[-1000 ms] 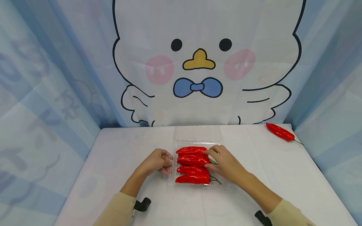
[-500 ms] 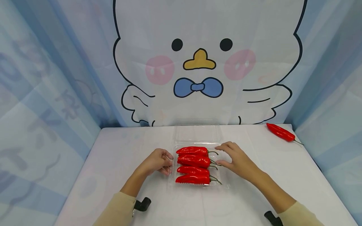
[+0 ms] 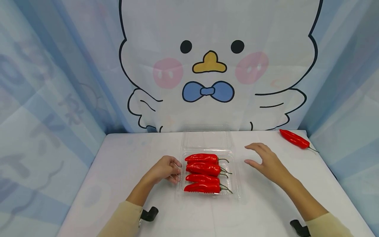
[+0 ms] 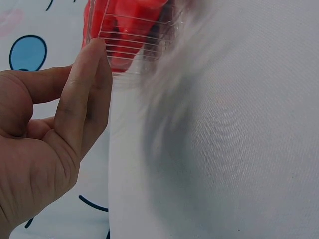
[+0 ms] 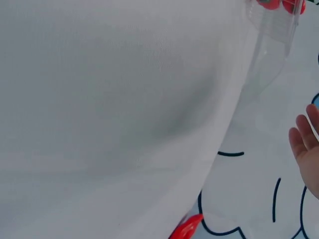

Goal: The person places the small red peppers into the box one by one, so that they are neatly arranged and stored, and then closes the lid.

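Note:
Several red chili peppers (image 3: 204, 169) lie side by side in a clear plastic box (image 3: 235, 189), green stems to the right. At the box's left side, my left hand (image 3: 165, 169) pinches its rim; the left wrist view shows these fingers (image 4: 75, 107) against the ribbed wall (image 4: 134, 42). My right hand (image 3: 267, 164) hovers right of the box, thumb and fingers apart, holding nothing. Farther to the right, a single red chili pepper (image 3: 294, 139) lies near the table's back right corner; its tip (image 5: 187, 228) shows in the right wrist view.
The box's transparent lid (image 3: 206, 141) is folded back toward the rear curtain (image 3: 207, 113). A white cloth covers the table (image 3: 142, 144). Blue-and-white curtains (image 3: 349, 108) stand close on both sides.
My right hand has let go of a pepper in the box and moved away to the right, toward the lone pepper. My left hand stays at the box's left rim.

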`<state>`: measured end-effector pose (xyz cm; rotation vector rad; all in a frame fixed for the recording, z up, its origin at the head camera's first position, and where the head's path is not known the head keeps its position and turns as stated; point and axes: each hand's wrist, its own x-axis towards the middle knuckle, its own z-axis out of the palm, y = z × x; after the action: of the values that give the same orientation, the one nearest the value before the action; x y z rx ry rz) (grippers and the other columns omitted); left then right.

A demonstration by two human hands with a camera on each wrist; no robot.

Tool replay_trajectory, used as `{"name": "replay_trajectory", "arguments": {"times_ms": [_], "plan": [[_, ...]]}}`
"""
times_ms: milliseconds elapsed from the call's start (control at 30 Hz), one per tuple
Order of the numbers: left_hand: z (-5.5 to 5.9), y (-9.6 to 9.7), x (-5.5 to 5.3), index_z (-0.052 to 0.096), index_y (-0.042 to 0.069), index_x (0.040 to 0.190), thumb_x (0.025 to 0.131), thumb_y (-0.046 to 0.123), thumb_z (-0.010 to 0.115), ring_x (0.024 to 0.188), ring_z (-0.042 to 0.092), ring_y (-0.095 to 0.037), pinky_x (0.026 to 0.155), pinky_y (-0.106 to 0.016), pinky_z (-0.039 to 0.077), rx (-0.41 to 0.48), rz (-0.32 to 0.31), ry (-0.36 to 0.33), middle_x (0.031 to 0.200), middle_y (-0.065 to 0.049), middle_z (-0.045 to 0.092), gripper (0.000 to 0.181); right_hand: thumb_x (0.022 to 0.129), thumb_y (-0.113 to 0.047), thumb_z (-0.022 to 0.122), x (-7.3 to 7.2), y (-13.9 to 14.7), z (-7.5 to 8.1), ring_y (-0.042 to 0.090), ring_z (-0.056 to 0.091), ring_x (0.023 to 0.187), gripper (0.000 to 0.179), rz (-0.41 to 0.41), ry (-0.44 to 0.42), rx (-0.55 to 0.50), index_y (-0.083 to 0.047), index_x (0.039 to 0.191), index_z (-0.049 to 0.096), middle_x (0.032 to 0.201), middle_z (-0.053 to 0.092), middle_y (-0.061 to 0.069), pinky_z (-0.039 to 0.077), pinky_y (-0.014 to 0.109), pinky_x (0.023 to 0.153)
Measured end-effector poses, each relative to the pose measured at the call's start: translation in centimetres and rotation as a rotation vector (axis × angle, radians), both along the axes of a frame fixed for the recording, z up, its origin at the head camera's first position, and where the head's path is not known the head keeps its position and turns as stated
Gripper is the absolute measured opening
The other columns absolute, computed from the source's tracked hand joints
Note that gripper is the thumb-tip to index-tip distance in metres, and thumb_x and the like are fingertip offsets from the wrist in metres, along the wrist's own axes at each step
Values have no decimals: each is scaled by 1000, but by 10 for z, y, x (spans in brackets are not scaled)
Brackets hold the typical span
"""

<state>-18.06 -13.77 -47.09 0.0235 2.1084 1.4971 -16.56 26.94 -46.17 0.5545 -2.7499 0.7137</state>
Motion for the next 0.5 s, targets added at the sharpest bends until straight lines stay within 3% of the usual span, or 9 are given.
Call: {"name": "replay_trajectory", "arguments": {"times_ms": [267,500], "plan": [[1,1,1,61,-5,111,96,1,69,60,70,-18,59,-32,64,-15,9,0,82,-14,69,18,86,-15,84,-8,36,-3,42,55,128,56,-91,-3,-27,-6,136,60,137,60,21,53,64,97],[1,2,0,62,-3,111,96,3,70,60,70,-19,59,-32,64,-27,18,-5,83,-14,70,17,90,-18,81,-17,66,-2,49,48,133,58,-178,-74,-36,-2,139,56,143,55,27,48,72,99]]}}
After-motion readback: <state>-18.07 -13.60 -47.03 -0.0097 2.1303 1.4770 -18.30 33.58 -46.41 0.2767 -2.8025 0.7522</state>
